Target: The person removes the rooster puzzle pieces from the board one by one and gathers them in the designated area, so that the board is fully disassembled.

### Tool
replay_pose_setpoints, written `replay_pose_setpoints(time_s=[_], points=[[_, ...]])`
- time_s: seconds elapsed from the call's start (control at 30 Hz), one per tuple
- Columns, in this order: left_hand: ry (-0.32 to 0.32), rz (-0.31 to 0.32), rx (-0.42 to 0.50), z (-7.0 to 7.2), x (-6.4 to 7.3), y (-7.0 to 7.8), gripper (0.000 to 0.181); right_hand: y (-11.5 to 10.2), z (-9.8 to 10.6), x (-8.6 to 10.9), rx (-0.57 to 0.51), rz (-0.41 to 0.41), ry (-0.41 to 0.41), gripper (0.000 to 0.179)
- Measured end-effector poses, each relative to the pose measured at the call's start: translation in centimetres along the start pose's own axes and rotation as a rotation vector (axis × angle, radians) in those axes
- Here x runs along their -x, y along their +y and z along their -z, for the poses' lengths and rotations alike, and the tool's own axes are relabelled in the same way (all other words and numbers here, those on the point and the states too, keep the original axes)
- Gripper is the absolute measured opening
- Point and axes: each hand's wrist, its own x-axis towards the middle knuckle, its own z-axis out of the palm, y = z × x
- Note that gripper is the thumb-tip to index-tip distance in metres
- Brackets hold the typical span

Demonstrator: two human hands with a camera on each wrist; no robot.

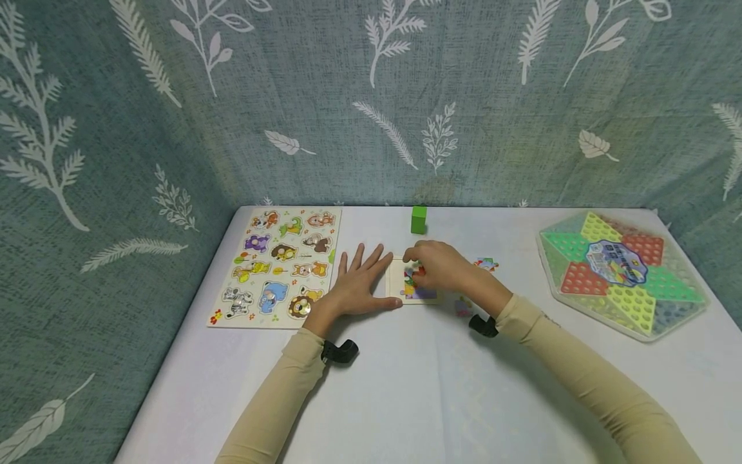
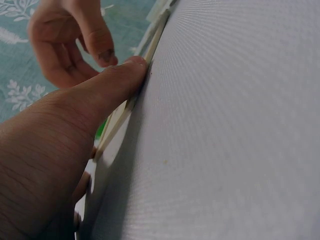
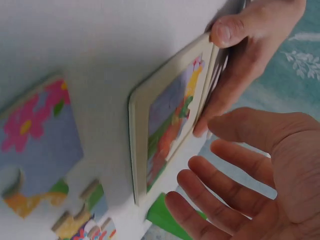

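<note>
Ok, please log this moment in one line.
left hand: touching puzzle board | right hand: above it, empty | loose pieces: on table

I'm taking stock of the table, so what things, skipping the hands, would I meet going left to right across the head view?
Animal puzzle board, small jigsaw tray, loose jigsaw pieces, hexagonal game board.

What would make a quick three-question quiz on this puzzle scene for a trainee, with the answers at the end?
1. In the head view, which hand has its fingers spread wide by the puzzle frame?
2. True or false: the green block stands outside the puzzle frame.
3. In the right wrist view, what colour are the flowers on the loose puzzle piece at the left edge?

Key:
1. The left hand.
2. True.
3. Pink.
</note>
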Motion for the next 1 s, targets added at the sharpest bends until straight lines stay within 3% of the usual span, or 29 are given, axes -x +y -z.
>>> replay_pose_setpoints(time_s=[0.4, 1.0], points=[[0.009, -0.002, -0.006, -0.1, 0.0, -0.1, 0.103, -0.6, -0.9, -0.4, 0.064, 0.021, -0.032, 0.043], [0.011, -0.003, -0.003, 0.1, 0.1, 0.2, 0.103, -1.1, -1.3, -0.7, 0.121, 0.005, -0.06, 0.032]])
